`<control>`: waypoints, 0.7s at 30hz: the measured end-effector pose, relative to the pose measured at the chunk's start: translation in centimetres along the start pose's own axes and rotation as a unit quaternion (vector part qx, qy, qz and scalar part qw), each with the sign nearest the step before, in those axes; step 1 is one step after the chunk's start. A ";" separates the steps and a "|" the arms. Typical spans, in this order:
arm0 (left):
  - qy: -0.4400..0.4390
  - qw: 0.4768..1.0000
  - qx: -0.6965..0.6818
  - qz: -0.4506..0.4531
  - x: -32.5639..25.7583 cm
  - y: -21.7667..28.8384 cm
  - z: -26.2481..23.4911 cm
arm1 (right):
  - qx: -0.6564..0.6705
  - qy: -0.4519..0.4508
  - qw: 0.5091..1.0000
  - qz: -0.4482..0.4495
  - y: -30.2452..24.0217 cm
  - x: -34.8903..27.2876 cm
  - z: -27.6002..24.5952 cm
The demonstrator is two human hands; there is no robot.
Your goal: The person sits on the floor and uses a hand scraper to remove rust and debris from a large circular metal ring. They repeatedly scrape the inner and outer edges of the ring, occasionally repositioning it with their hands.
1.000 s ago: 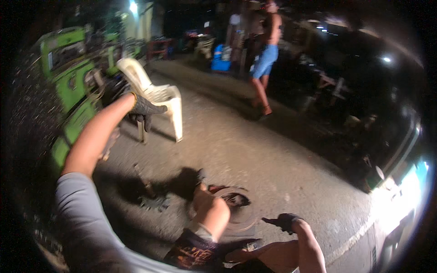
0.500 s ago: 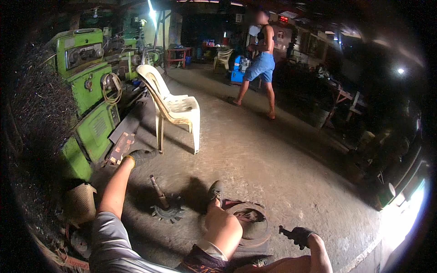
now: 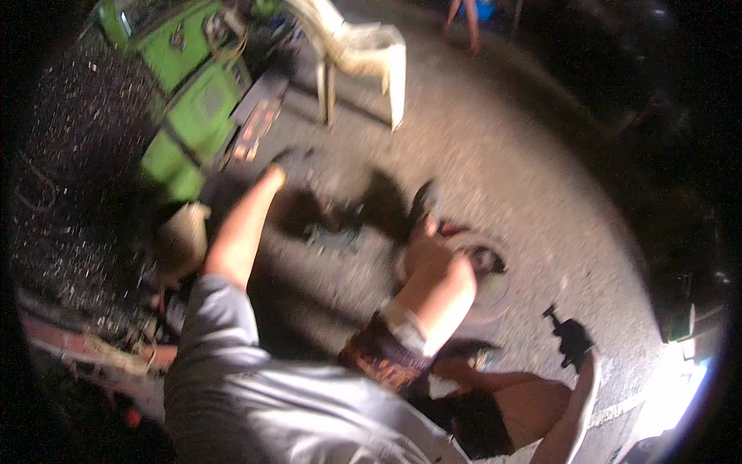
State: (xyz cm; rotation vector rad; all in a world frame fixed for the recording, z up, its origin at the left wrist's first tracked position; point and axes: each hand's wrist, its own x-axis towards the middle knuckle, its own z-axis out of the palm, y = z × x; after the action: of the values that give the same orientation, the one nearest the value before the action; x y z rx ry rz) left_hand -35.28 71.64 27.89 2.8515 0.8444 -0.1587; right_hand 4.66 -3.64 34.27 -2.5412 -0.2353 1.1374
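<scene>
My left arm reaches forward, and my left hand [image 3: 296, 160], in a dark glove with a yellow cuff, is smeared by motion over the floor. Whether its fingers hold anything does not show. Below it on the floor lies a toothed metal wheel [image 3: 334, 238]; the shaft seen standing in it earlier is barely visible. At the right, my right hand [image 3: 574, 342], also dark-gloved, is closed around a short dark tool [image 3: 549, 311] with a wider end, its kind unclear. Between my legs and that hand, a round metal ring [image 3: 491, 304] lies on the floor, partly behind my knee.
A cream plastic chair [image 3: 359, 58] stands ahead. Green machinery [image 3: 193, 116] lines the left, beside a heap of dark metal shavings [image 3: 81, 147]. A tan container [image 3: 182, 241] sits near my left arm. Another person's legs [image 3: 471, 27] show at the top.
The view has tilted down and swung, so the chair, machine and floor parts sit higher and more to the right. My right hand still grips the tool. The left hand has become blurred.
</scene>
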 end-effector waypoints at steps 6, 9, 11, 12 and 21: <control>0.083 0.965 -0.246 -0.032 -2.8 6.1 -2.3 | 0.054 0.045 0.997 -0.025 4.0 -0.3 -0.4; 0.080 0.983 -0.163 -0.005 -3.4 7.3 -2.2 | 0.147 0.033 0.984 -0.093 6.8 0.2 -1.1; 0.088 0.987 -0.132 -0.013 -3.3 7.0 -2.0 | 0.163 0.063 0.983 -0.057 8.7 0.6 -1.5; 0.090 0.990 -0.111 -0.019 -3.1 6.8 -1.9 | 0.116 0.099 0.984 -0.095 9.5 1.1 -1.4; 0.258 0.934 -0.236 -0.073 -3.0 6.6 -0.7 | 0.074 0.187 0.968 -0.149 11.5 0.4 -0.8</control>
State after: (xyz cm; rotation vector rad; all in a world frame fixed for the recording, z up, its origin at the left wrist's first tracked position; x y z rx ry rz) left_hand -34.16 64.75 29.85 2.3870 1.0119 0.7112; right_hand 5.64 -14.38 30.20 -2.4241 -0.4016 0.5315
